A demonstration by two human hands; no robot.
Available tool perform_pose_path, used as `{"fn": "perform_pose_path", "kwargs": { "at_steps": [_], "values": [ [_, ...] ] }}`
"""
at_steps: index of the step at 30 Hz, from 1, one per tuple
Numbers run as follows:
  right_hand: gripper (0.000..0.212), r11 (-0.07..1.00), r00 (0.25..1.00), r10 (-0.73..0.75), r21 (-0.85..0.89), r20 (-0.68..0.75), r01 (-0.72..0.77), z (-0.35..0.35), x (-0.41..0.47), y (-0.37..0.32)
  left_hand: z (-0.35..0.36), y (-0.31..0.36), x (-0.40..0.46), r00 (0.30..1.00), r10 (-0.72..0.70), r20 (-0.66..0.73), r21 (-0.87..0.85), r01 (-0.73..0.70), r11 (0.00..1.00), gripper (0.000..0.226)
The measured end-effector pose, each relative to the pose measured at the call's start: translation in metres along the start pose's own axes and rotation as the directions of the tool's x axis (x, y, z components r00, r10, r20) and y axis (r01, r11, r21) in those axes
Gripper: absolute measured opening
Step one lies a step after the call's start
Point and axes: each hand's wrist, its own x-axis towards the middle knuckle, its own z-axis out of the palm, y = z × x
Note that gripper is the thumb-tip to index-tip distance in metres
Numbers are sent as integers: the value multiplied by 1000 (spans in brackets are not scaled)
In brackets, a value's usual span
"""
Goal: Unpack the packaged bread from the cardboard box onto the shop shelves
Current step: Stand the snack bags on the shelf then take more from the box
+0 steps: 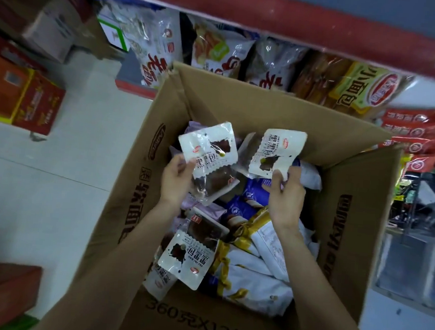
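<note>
Bread packets fill the open cardboard box (pixel 242 109) that we see from above, standing on the pale floor (pixel 53 166) in front of the shop shelves (pixel 250 12). Our left hand (pixel 177 181) is raised over the box, and its fingers (pixel 187 168) are grasping a small white packet with dark bread (pixel 208 151) at its lower left edge; we see a second similar packet just behind it in the same hold. Our right hand (pixel 286 197) is also above the box, and its fingers (pixel 278 179) are pinching another white packet (pixel 278 151) at its bottom edge. The two held packets are near each other but apart.

Inside the box, one more white packet of the same kind (pixel 190 254) lies on top near the left forearm. Beside it are purple-blue packets (pixel 241 206) and large white bags with gold print (pixel 252 270).

On the shelf behind the box stand big bags of bread with red characters (pixel 163 52) and a yellow bag (pixel 359 90). At the left, red and orange cartons (pixel 19 97) rest on the floor.
</note>
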Motion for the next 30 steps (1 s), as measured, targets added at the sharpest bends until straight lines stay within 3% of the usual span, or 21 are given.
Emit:
{"fn": "perform_pose_path", "kwargs": {
  "at_steps": [5,10,13,16,21,27,30],
  "values": [
    [5,988,984,-152,-20,-94,151,-47,-27,-40,-22,25,-15,996,79,-35,-48,-81,996,12],
    [16,958,951,-266,-149,-158,244,-100,-52,-66,-37,81,-54,986,163,-48,-39,-164,986,14],
    [13,874,914,-389,-358,-110,329,-129,-64,-81,-44,127,-72,927,373,31,137,-374,917,8],
    [14,819,889,-443,-456,-117,348,-159,-69,-100,-44,176,-81,834,536,131,220,-552,804,15],
    [22,898,847,-402,-330,-349,290,-211,-69,-142,-23,254,-84,758,608,237,155,-647,746,15],
    [15,961,808,-267,-86,-526,261,-260,-54,-179,19,343,-87,782,575,241,-17,-589,808,13],
    [16,960,766,-228,-10,-602,278,-277,-36,-192,49,372,-81,761,607,227,-118,-597,793,11]
  ]
}}
